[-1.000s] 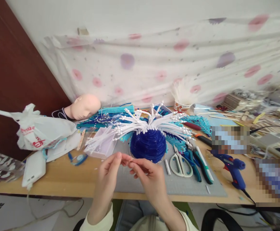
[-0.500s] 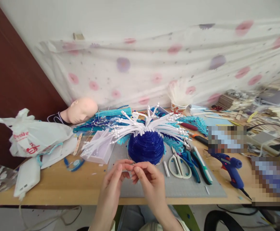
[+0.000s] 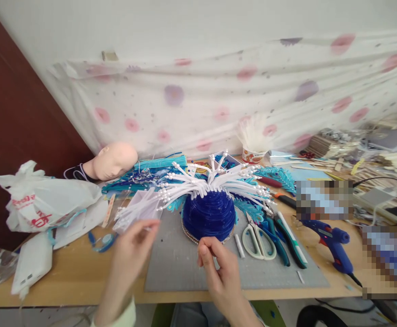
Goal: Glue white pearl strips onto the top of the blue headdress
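At the far left of the counter (image 3: 76, 277) lies a white plastic bag (image 3: 45, 204) with red print, and just below it, at about 7 o'clock, a white power bank (image 3: 31, 268). At 1 o'clock from the bag a mannequin head (image 3: 113, 160) lies on its side against the spotted cloth (image 3: 198, 100) on the wall.

My left hand (image 3: 130, 247) reaches up toward the clear box of white pearl-tipped pins (image 3: 139, 210); my fingertips come together right at its near edge, pinched as if on something very small, though I cannot tell whether they hold anything. A small blue tape roll (image 3: 103, 240) sits on the wood just at 9 o'clock of that hand.

In the middle, on the grey cutting mat (image 3: 171, 272), stands the blue domed headpiece (image 3: 208, 213), with white beaded sprays (image 3: 198, 184) fanning out from its top. My right hand (image 3: 220, 268) is at its 6 o'clock, fingers curled together with thumb against forefinger just below the dome's beaded rim; what they pinch is too small to make out.

At 3 o'clock of the dome lie white-handled scissors (image 3: 260, 236), then teal-handled pliers (image 3: 289, 240) beside them. Farther right a blue glue gun (image 3: 333, 243) rests on the counter. At 1 o'clock from the dome, a paper cup of white feathers (image 3: 255, 141) stands by the cloth.
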Demonstrator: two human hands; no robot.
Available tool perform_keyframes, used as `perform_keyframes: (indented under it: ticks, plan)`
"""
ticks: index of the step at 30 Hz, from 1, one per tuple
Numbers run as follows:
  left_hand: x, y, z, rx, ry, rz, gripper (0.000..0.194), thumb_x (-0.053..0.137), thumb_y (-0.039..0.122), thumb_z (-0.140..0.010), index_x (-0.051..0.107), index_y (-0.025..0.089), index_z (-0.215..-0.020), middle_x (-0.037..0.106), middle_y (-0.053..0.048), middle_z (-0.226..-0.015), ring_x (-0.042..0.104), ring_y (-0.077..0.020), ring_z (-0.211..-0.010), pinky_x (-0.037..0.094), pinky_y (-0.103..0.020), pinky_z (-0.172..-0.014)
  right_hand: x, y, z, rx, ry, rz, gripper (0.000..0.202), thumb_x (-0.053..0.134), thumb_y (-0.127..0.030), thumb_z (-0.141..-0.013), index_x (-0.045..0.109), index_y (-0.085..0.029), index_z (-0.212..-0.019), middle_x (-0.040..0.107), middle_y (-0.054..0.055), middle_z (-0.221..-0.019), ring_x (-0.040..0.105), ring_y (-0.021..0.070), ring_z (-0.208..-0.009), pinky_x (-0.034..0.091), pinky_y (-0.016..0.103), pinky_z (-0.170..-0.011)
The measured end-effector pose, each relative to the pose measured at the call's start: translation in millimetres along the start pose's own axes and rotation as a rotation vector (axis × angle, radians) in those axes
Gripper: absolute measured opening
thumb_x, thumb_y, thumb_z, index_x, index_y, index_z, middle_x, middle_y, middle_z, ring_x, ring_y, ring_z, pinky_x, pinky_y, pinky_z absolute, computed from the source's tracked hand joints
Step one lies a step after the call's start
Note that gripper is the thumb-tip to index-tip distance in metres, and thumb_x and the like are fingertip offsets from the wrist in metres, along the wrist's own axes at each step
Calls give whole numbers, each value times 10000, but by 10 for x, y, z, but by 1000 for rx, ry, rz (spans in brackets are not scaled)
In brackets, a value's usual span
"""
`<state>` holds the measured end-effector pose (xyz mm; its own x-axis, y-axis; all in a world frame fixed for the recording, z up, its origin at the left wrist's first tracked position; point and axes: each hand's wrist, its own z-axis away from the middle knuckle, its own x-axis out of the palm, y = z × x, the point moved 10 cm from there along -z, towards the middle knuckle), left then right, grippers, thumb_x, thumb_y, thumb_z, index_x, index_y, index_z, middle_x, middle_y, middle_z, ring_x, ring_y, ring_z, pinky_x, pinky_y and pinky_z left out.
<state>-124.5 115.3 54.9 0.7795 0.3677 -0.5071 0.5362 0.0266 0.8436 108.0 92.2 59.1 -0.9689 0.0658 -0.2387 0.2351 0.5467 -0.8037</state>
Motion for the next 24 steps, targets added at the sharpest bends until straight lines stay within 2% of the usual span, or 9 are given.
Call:
perform_keyframes:
  ticks: [2, 3, 8, 11, 14, 16, 18, 20, 24]
  plan:
    - [-319, 2, -389, 12, 178, -371, 399, 507, 439, -872, 752, 189, -1063, 790, -103, -1026, 714, -256, -862, 552, -355, -792, 120, 18, -7, 14, -103, 31, 309, 414, -238, -1047, 537, -215, -765, 547, -50, -568, 546, 102, -511, 394, 182, -520]
    - [-361, -14, -588, 10, 186, -437, 406, 489, 391, -887, 737, 166, -1117, 786, -128, -1077, 716, -275, -927, 536, -377, -846, 184, 30, -10, 16, -146, 51, 322, 409, -232, -1050, 541, -213, -756, 550, -49, -556, 548, 102, -501, 397, 184, -522]
    - [-52, -107, -1229, 43, 31, -603, 293, 607, 304, -828, 773, 142, -1008, 798, -162, -1052, 723, -331, -1002, 514, -373, -855, 430, 90, -20, -57, -233, 124, 290, 412, -105, -999, 689, -149, -924, 699, 31, -659, 669, 149, -605, 489, 217, -610]
    - [86, -158, -1284, 47, 6, -689, 266, 631, 298, -813, 784, 129, -950, 794, -187, -1027, 717, -372, -1022, 509, -387, -836, 585, 102, 11, -143, -326, 163, 398, 473, 24, -859, 733, -137, -1115, 772, 165, -1129, 740, 224, -993, 553, 291, -846]
    - [121, -175, -1272, 57, 1, -741, 251, 624, 293, -812, 795, 145, -921, 793, -188, -1023, 719, -371, -1020, 505, -383, -833, 709, 59, 68, -222, -422, 237, 506, 505, 85, -779, 746, -146, -1159, 541, 216, -1516, 632, 288, -1265, 525, 376, -997]
    - [119, -166, -1280, 72, -4, -753, 224, 629, 288, -793, 799, 161, -864, 794, -183, -1017, 722, -363, -1004, 504, -375, -834, 690, 10, 67, -217, -402, 215, 370, 553, 36, -847, 767, -163, -1075, 620, 193, -1443, 669, 268, -1193, 547, 369, -960]
    - [93, -138, -1306, 97, -2, -740, 211, 624, 295, -785, 793, 173, -813, 793, -176, -1019, 721, -350, -1002, 500, -365, -850, 598, -40, 37, -183, -324, 155, 170, 630, -129, -930, 760, -183, -833, 788, 141, -1120, 724, 245, -998, 576, 344, -845]
    - [20, -94, -1338, 122, 12, -702, 223, 603, 315, -792, 781, 181, -789, 792, -166, -1030, 717, -334, -1014, 497, -353, -870, 503, -63, 8, -146, -256, 134, 306, 627, -273, -976, 705, -194, -691, 783, 91, -789, 724, 224, -806, 572, 323, -730]
    - [-282, -12, -1405, 123, 74, -589, 257, 569, 395, -791, 739, 203, -790, 804, -138, -973, 725, -334, -953, 511, -369, -822, 342, -104, -15, -153, -153, 84, 265, 485, -213, -1031, 748, -205, -1050, 802, 83, -898, 746, 189, -818, 570, 277, -722]
